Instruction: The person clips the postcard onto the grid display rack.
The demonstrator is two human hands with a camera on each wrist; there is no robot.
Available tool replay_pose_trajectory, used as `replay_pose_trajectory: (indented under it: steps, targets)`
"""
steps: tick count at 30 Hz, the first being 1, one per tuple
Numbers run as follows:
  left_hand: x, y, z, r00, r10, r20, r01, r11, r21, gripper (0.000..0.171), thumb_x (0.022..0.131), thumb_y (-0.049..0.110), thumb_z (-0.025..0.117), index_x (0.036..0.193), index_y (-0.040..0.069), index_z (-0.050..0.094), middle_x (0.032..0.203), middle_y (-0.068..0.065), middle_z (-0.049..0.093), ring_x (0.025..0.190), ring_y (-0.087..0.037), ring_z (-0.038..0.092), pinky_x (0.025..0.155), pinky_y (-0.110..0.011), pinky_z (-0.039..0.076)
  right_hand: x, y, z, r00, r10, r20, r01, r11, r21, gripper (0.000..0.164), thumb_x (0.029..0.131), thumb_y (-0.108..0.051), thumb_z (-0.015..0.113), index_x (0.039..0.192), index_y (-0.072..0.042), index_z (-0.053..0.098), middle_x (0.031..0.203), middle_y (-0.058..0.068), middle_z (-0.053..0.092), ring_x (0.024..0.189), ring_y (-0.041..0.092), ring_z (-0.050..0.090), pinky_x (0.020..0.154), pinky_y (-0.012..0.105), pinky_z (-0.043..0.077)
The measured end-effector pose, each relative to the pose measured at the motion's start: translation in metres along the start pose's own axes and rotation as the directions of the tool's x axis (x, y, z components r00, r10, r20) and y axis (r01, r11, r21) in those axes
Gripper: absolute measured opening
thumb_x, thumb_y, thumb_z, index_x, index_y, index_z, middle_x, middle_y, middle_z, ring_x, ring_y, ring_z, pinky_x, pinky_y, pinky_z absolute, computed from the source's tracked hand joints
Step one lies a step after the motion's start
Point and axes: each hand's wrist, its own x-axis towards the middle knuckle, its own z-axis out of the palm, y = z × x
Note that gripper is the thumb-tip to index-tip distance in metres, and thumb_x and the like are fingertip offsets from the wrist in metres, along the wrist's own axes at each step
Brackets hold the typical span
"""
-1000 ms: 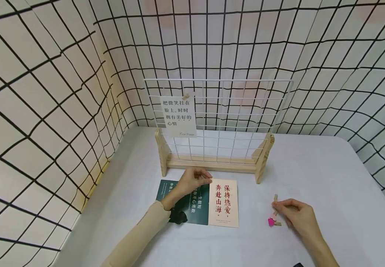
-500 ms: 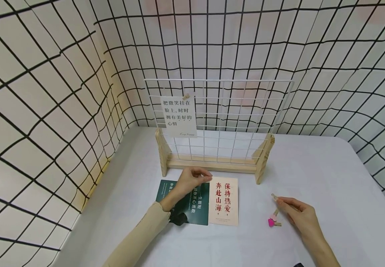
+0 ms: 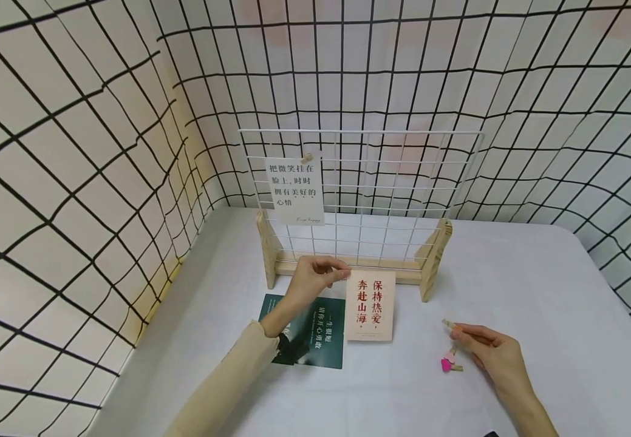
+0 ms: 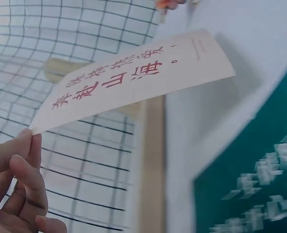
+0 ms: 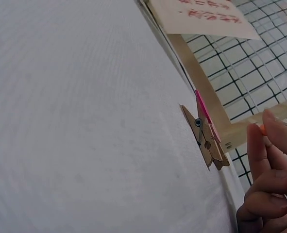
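Cream card with red lettering: raised off the surface before the wire rack, corner pinched between fingers of the left hand. Wooden peg: pinched in the right hand, near pink-trimmed pegs. Green card: lying flat.

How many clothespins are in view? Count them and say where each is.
4: one clothespin on the hanging white card, another pinched by the right hand, plus a bright pink one and a paler pink one on the table. More may be hidden.
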Motion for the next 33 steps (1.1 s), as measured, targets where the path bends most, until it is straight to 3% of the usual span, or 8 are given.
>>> replay_pose_trajectory:
  steps: [7, 14, 20, 23, 25, 28, 30, 33]
  targets:
    - [0.016, 0.036, -0.008, 0.988, 0.151, -0.011, -0.15, 0.986, 0.068, 0.009, 0.094, 0.016, 0.078, 0.097, 0.009, 0.082, 0.077, -0.009, 0.071, 0.059, -0.016, 0.048, 0.052, -0.024, 0.034, -0.001, 0.001, 0.001, 1.0, -0.023, 0.001, 0.023, 0.999, 0.045, 0.022, 0.092, -0.015, 0.079, 0.113, -0.009, 0.08, 0.09, -0.019, 0.079, 0.061, -0.007, 0.049, 0.052, 0.038, 0.021]
    - [0.03, 0.081, -0.022, 0.953, 0.299, -0.042, -0.295, 0.951, 0.091, 0.007, 0.092, 0.007, 0.078, 0.097, 0.004, 0.081, 0.081, -0.016, 0.072, 0.056, -0.018, 0.05, 0.05, -0.025, 0.034, 0.001, 0.004, -0.001, 0.996, -0.091, 0.027, 0.089, 0.994, 0.06, 0.023, 0.097, -0.016, 0.074, 0.118, -0.008, 0.078, 0.091, -0.016, 0.08, 0.051, 0.004, 0.029, 0.049, 0.04, 0.016]
    - [0.04, 0.112, -0.031, 0.924, 0.373, -0.083, -0.361, 0.923, 0.135, 0.006, 0.092, 0.004, 0.078, 0.096, 0.001, 0.08, 0.062, 0.0, 0.062, 0.052, -0.019, 0.051, 0.048, -0.024, 0.032, 0.001, 0.006, -0.001, 0.995, -0.093, 0.028, 0.092, 0.995, 0.024, 0.025, 0.096, -0.017, 0.075, 0.119, -0.006, 0.077, 0.09, -0.017, 0.08, 0.049, 0.012, 0.022, 0.045, 0.039, 0.017]
    - [0.045, 0.124, -0.032, 0.911, 0.403, -0.088, -0.386, 0.909, 0.156, 0.006, 0.091, 0.004, 0.078, 0.096, 0.001, 0.08, 0.06, -0.001, 0.062, 0.051, -0.019, 0.051, 0.047, -0.024, 0.032, 0.0, 0.005, 0.0, 0.996, -0.081, 0.027, 0.081, 0.997, 0.021, 0.023, 0.093, -0.015, 0.078, 0.114, -0.003, 0.078, 0.095, -0.018, 0.08, 0.051, -0.001, 0.041, 0.042, 0.021, 0.033]
    - [0.05, 0.132, -0.031, 0.895, 0.438, -0.089, -0.42, 0.893, 0.164, 0.006, 0.092, 0.003, 0.077, 0.096, 0.0, 0.08, 0.064, -0.008, 0.066, 0.05, -0.02, 0.051, 0.047, -0.024, 0.034, 0.0, 0.005, 0.0, 0.996, -0.082, 0.025, 0.082, 0.997, 0.016, 0.023, 0.092, -0.013, 0.079, 0.111, 0.0, 0.078, 0.098, -0.018, 0.08, 0.065, -0.008, 0.059, 0.056, 0.011, 0.048]
    - [0.057, 0.143, -0.028, 0.865, 0.49, -0.106, -0.466, 0.864, 0.188, 0.006, 0.091, 0.002, 0.077, 0.096, 0.0, 0.08, 0.065, -0.015, 0.066, 0.048, -0.021, 0.051, 0.047, -0.023, 0.035, 0.0, 0.004, 0.0, 0.995, -0.097, 0.038, 0.096, 0.995, 0.019, 0.024, 0.091, -0.009, 0.079, 0.11, 0.006, 0.077, 0.098, -0.014, 0.08, 0.086, -0.004, 0.072, 0.076, 0.012, 0.056]
    - [0.062, 0.15, -0.025, 0.846, 0.518, -0.126, -0.49, 0.849, 0.199, 0.006, 0.091, 0.001, 0.077, 0.096, -0.001, 0.08, 0.065, -0.018, 0.067, 0.046, -0.023, 0.052, 0.064, -0.018, 0.046, 0.0, 0.004, 0.0, 0.994, -0.103, 0.043, 0.102, 0.995, 0.011, 0.025, 0.091, -0.008, 0.079, 0.11, 0.008, 0.076, 0.097, -0.013, 0.08, 0.086, -0.003, 0.072, 0.076, 0.013, 0.057]
    - [0.068, 0.159, -0.02, 0.829, 0.536, -0.158, -0.501, 0.839, 0.214, 0.006, 0.09, 0.0, 0.078, 0.095, -0.002, 0.08, 0.074, -0.019, 0.072, 0.044, -0.025, 0.052, 0.066, -0.017, 0.047, 0.0, 0.005, 0.0, 0.994, -0.098, 0.053, 0.098, 0.995, 0.004, 0.025, 0.091, -0.009, 0.079, 0.109, 0.007, 0.076, 0.097, -0.013, 0.08, 0.085, -0.002, 0.072, 0.075, 0.014, 0.057]
